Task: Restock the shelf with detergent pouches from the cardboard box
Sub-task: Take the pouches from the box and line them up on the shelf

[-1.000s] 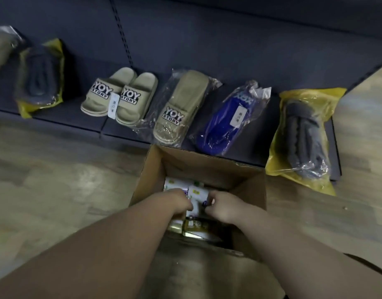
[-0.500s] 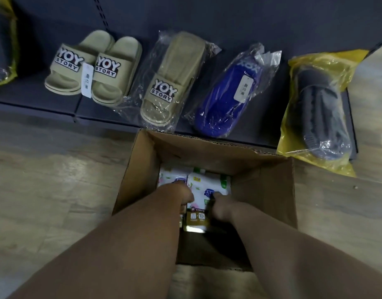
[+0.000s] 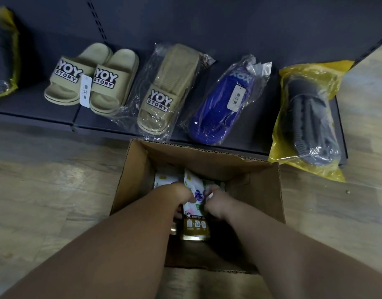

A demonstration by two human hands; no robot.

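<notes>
Pouch gripped by both hands inside the box

A pouch (image 3: 195,203) is held in the cardboard box (image 3: 261,190), the left hand (image 3: 179,196) curled on its left edge, the right hand (image 3: 216,202) apparently pinching its right edge; another pouch (image 3: 164,180) lies behind, and slippers (image 3: 90,76) are lined up on the shelf (image 3: 34,104) beyond the box

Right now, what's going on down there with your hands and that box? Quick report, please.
Left hand and right hand both gripping one detergent pouch inside the cardboard box. Pouch not lifted out. Shelf ahead holds slippers.
</notes>
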